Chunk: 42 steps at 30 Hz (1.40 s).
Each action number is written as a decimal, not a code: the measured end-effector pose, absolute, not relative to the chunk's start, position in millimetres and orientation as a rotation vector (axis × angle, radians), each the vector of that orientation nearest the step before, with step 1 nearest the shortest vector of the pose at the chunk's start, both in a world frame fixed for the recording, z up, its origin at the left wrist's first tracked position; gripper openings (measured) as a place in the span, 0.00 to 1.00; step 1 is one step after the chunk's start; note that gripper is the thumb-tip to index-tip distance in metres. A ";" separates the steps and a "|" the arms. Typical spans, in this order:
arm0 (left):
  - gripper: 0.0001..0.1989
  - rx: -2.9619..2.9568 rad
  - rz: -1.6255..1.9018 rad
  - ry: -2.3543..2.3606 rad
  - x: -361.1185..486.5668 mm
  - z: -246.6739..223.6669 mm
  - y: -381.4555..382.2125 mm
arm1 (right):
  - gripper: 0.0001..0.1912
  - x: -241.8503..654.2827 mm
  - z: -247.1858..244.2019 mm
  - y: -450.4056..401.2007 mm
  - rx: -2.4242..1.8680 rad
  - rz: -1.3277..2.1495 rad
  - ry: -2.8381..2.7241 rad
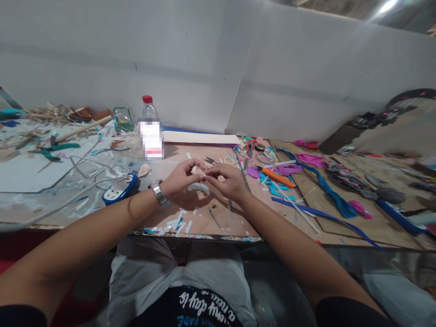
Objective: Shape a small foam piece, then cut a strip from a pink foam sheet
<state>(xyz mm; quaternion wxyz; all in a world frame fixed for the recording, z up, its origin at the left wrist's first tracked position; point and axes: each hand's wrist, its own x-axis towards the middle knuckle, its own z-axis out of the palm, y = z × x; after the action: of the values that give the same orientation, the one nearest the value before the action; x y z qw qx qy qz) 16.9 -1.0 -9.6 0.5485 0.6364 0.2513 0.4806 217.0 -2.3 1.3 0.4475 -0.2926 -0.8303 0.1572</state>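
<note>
I see the pale piece (196, 171) in the narrowed fingers of left hand (181, 180) and right hand (229, 182), above the bench (243, 225), back from its front edge. I judge it mid-work; what's left I can't tell. Strips (177, 222) lie nearer that edge.

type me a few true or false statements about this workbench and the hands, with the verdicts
1. The left hand and right hand meet at a small pale piece. True.
2. A metal watch is worn on the right wrist. False: the metal watch is on the left wrist.
3. The bottle has a red cap. True.
4. The orange tool lies left of both hands. False: the orange tool lies to their right.
5. The green-handled tool is on the left part of the bench. True.
6. The bottle is lying on its side. False: it stands upright.
</note>
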 end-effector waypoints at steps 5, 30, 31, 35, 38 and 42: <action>0.16 1.607 1.156 0.593 16.0 -10.6 0.5 | 0.06 216.2 2.6 -3.4 -0.736 0.361 -2.033; 0.12 1.675 1.232 0.615 16.4 -15.3 4.3 | 0.12 214.3 -1.2 -3.7 -0.826 0.644 -1.914; 0.13 1.676 1.228 0.627 16.3 -15.0 4.2 | 0.12 214.0 -1.2 -3.9 -0.823 0.656 -1.910; 0.14 1.704 1.223 0.672 16.2 -13.2 2.3 | 0.14 212.7 -3.9 -3.0 -0.828 0.774 -1.885; 0.15 1.678 1.197 0.674 17.3 -13.2 0.3 | 0.15 212.1 -8.8 0.2 -0.850 0.876 -1.779; 0.19 1.655 1.175 0.642 19.2 -14.0 -1.3 | 0.15 212.7 -13.8 4.5 -0.865 0.931 -1.715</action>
<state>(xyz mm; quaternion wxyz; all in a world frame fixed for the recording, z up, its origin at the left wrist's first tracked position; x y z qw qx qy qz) 19.2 -1.3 -14.0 0.4848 0.6799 0.2638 0.4827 212.7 4.5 -13.8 0.4823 -0.3551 -0.7038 0.3821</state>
